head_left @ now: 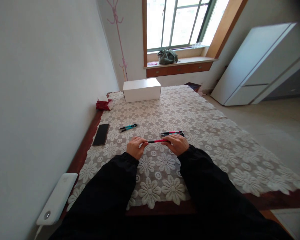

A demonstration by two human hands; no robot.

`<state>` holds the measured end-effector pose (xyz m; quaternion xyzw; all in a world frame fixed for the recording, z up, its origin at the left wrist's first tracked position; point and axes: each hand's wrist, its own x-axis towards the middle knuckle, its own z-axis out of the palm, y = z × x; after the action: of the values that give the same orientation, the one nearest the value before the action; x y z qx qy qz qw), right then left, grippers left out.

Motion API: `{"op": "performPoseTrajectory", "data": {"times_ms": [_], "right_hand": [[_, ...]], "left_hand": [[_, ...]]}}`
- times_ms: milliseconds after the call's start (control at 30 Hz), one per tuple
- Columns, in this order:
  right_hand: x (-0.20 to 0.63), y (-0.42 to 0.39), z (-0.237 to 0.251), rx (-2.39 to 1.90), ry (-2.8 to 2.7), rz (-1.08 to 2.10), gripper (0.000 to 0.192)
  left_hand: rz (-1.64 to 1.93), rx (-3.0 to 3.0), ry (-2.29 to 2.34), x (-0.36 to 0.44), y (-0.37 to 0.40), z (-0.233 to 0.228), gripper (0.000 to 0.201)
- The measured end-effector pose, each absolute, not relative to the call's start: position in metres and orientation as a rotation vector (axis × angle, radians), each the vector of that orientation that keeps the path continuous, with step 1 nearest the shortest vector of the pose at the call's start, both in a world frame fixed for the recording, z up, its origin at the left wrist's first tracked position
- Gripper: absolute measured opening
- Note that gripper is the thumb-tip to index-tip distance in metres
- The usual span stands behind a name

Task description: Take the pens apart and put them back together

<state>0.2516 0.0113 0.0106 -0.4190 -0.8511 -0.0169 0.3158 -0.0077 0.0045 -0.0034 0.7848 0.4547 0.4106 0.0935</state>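
Observation:
A red and black pen (158,141) is stretched level between my two hands, just over the flowered tablecloth (166,163). My left hand (136,147) pinches its black end. At the red end, my right hand (176,143) has its fingers closed on the pen. Just behind my right hand lie several pens (172,132), one of them red and black, partly hidden by that hand. Farther left, a pair of teal and black pens (128,127) rests on the cloth.
A dark phone (101,134) lies by the table's left edge, with a red packet (104,105) beyond it. The white box (142,90) stands at the far end. A white power bank (57,199) with a cable is at the near left, beside the wall.

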Motion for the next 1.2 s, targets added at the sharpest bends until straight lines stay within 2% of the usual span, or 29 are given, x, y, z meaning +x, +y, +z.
{"op": "performPoseTrajectory", "data": {"times_ms": [200,467,900,1200], "right_hand": [[0.257,0.012,0.006,-1.127,-2.38,-0.062,0.042],[0.262,0.018,0.001,-1.238,-2.169,0.008,0.031],[0.259,0.024,-0.017,-1.305,-2.244,0.158,0.019],[0.258,0.023,-0.013,-1.383,-2.385,0.106,0.024]], "left_hand": [[1.2,2.428,1.336,-0.009,0.005,-0.003,0.016],[1.227,2.256,1.462,-0.013,0.009,-0.007,0.013],[1.163,2.308,1.35,-0.011,0.007,-0.006,0.008],[1.074,2.286,1.462,-0.01,0.006,-0.006,0.005]]}}
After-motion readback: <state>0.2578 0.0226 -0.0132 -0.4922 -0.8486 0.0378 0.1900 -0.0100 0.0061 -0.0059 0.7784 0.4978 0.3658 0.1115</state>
